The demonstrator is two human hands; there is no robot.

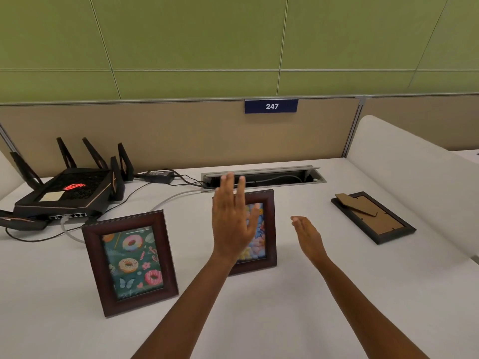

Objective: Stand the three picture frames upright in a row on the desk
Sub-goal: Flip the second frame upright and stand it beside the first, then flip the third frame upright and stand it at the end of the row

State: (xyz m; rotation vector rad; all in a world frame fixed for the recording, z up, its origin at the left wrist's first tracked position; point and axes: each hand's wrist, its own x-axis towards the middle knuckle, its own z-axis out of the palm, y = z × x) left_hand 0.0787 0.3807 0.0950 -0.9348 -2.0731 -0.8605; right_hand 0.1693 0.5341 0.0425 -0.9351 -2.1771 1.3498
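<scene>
A dark wooden frame with a doughnut picture [131, 263] stands upright at the left on the white desk [285, 294]. A second wooden frame with a colourful picture [267, 229] stands upright in the middle, partly hidden by my left hand [232, 218]. That hand is raised in front of it, fingers spread, holding nothing. My right hand [307, 238] hovers open to the right of this frame, apart from it. A third, black frame [373, 217] lies face down at the right, its cardboard stand sticking up.
A black router with antennas [67, 190] and its cables occupy the back left. A power adapter [158, 175] lies behind it. An open cable slot [264, 177] runs along the back edge. A white divider [414, 177] borders the right side.
</scene>
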